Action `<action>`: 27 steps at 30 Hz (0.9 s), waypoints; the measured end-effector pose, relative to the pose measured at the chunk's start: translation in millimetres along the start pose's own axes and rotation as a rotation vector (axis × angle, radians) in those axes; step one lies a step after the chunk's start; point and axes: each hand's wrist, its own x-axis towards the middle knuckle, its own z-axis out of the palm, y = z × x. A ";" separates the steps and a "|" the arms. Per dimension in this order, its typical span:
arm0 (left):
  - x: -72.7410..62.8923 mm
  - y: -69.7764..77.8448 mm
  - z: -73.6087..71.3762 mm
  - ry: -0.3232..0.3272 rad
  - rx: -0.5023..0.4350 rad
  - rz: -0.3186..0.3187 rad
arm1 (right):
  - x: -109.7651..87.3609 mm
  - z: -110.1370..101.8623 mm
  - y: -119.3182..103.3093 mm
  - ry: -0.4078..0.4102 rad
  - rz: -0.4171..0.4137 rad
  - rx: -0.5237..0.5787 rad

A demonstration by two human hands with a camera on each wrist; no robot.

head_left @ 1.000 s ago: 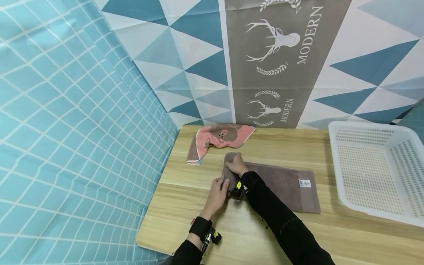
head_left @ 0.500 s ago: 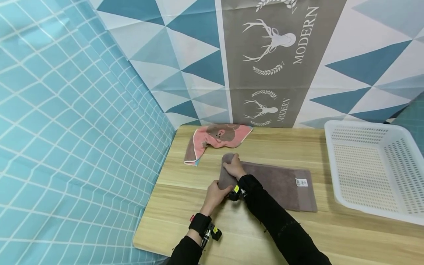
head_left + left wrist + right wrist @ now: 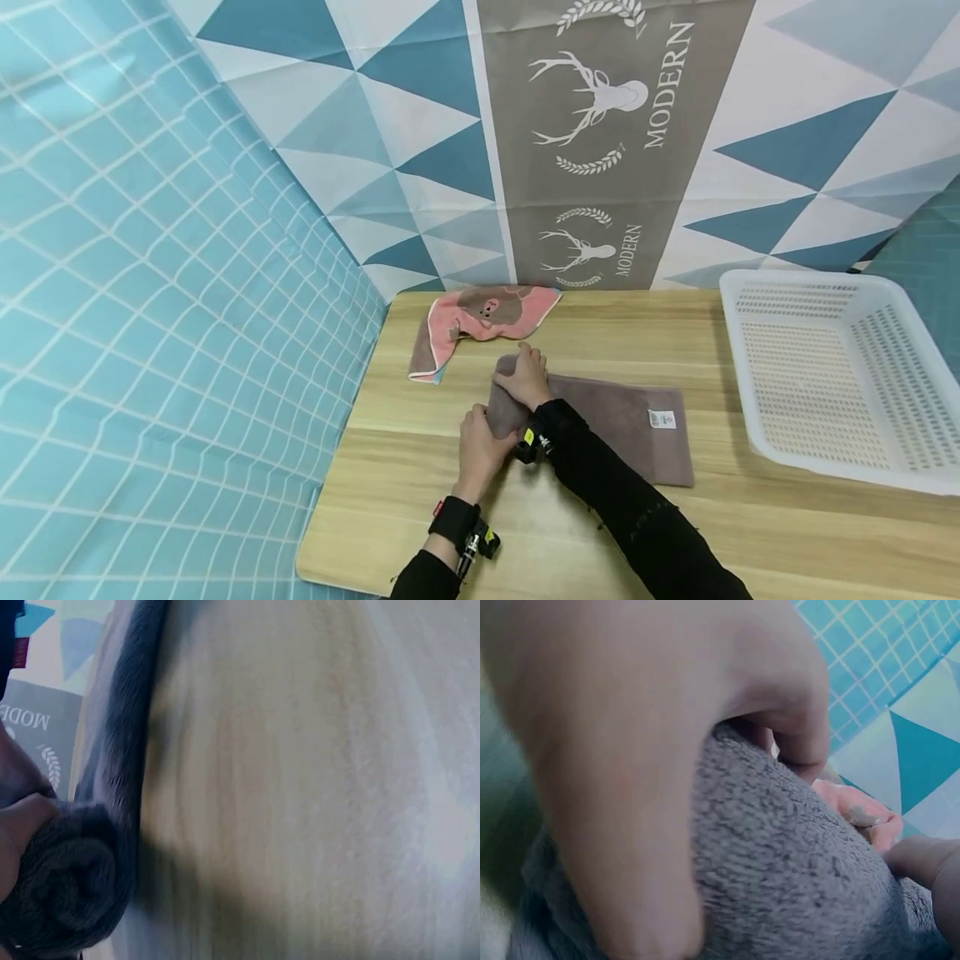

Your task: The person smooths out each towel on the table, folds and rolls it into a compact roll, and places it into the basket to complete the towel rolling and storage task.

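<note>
A greyish-brown towel (image 3: 615,407) lies lengthwise on the table, its left end wound into a thick roll (image 3: 504,410). My left hand (image 3: 480,450) grips the near end of this roll, fingers on its left side and thumb toward the right. At the far end my right hand (image 3: 527,382) holds the roll, thumb on the near side and fingers bent over the top. In the left wrist view the roll's spiral end (image 3: 73,889) faces the camera. The right wrist view has fuzzy towel cloth (image 3: 780,855) between the right thumb and fingers.
A pink and brown towel with an animal face (image 3: 487,310) lies crumpled at the back left of the wooden table (image 3: 390,492). On the right stands a white perforated plastic basket (image 3: 757,417). Patterned cloth walls rise behind and at the left.
The head view has shifted slightly, so everything sits further left in it. My left hand has moved its hold at the roll's near end; the right hand keeps to the far end.
</note>
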 end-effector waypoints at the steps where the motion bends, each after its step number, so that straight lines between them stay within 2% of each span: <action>1: -0.8 0.0 1.6 0.025 0.047 0.021 | -7.4 -12.3 -15.0 -0.018 0.020 0.013; 3: -1.9 0.2 5.1 0.071 0.150 0.071 | -19.2 -34.3 -41.7 -0.063 0.086 0.035; 5: -2.2 0.7 8.0 0.106 0.248 0.123 | -20.6 -37.3 -42.0 -0.050 0.087 0.041; 7: -2.2 1.3 9.9 0.131 0.334 0.174 | -11.8 -25.8 -23.7 -0.036 0.089 0.025; 10: -1.1 1.0 10.8 0.173 0.419 0.234 | 6.3 4.1 19.1 0.044 0.014 -0.018; 11: -0.6 0.0 10.9 0.191 0.446 0.250 | 7.1 0.0 15.9 0.007 0.053 -0.009; 13: 1.7 -2.4 10.5 0.227 0.497 0.275 | -0.1 -12.9 3.4 -0.017 0.065 -0.006; 16: 7.0 -7.4 9.2 0.276 0.559 0.294 | -26.0 -59.5 -50.9 -0.129 0.131 0.056; 18: 11.3 -11.3 7.8 0.292 0.564 0.304 | -45.1 -89.6 -85.4 -0.191 0.154 0.111; 19: 13.1 -13.4 7.2 0.291 0.557 0.312 | -48.8 -96.1 -87.9 -0.219 0.132 0.127; 23: 20.2 -21.9 6.7 0.267 0.475 0.380 | -50.6 -108.5 -77.7 -0.304 0.054 0.141; 25: 23.4 -25.0 6.3 0.251 0.450 0.424 | -44.2 -105.7 -63.5 -0.319 -0.015 0.102; 27: 26.6 -27.1 4.9 0.249 0.447 0.468 | -44.6 -109.1 -68.5 -0.323 -0.072 0.047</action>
